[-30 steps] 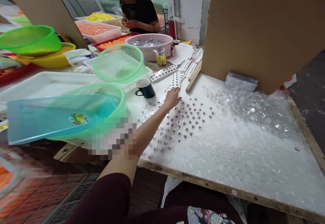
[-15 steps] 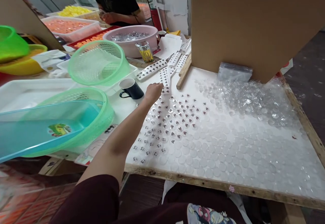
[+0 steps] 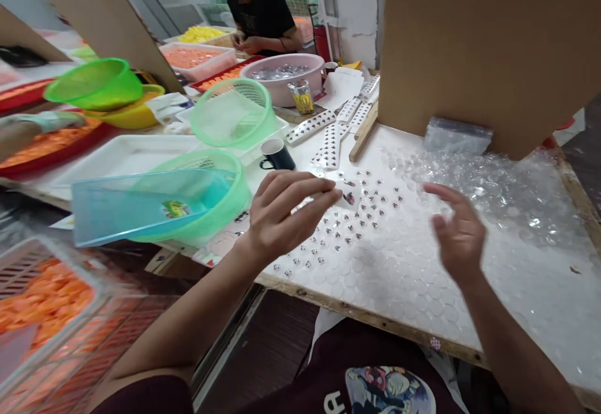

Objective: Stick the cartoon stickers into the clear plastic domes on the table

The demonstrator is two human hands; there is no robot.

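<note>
My left hand [image 3: 288, 210] is raised over the table, fingertips pinching a small piece of sticker sheet [image 3: 350, 196] with a dark and pink print. To its right hovers my right hand [image 3: 457, 229], slightly blurred, thumb and forefinger apart and nothing between them. Beneath both hands lie rows of clear round discs [image 3: 420, 289]; those on the left carry small printed stickers [image 3: 359, 221], the others look plain. Longer strips of stickers [image 3: 331, 146] lie beyond my left hand, some overlapping.
A dark mug [image 3: 283, 156] stands near green baskets [image 3: 235, 110] and a blue tub [image 3: 141, 198] on the left. Loose clear discs [image 3: 507, 188] are heaped at the right, before a cardboard panel [image 3: 469, 44]. A wooden block [image 3: 364, 137] lies behind. A person [image 3: 265, 16] sits across.
My left hand has come back from the sticker strips toward me, now with a piece of sticker sheet. My right hand has come into view. The camera has turned left.
</note>
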